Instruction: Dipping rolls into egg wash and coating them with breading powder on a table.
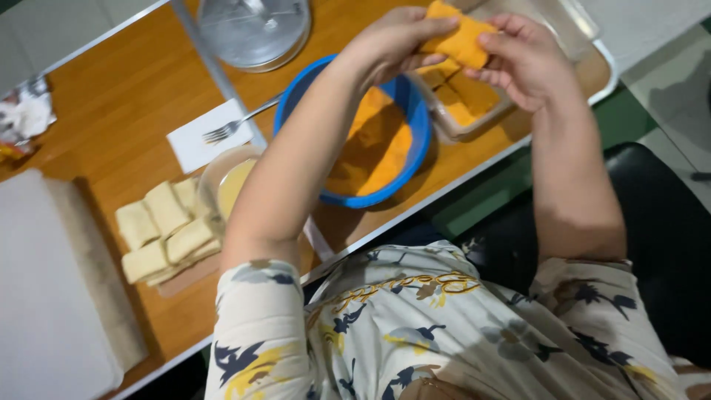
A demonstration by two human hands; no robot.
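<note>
resting between both hands, breaded piece

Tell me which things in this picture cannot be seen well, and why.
- Glass bowl, head view: the left forearm hides its right side and most of its yellowish contents.
- Clear container of coated pieces: both hands and the breaded piece cover much of it.
- Glass lid: cut off by the top edge.

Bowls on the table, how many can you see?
2: the blue bowl of orange crumbs at centre, and a clear bowl of yellow liquid to its left, partly hidden by the left arm.
</note>
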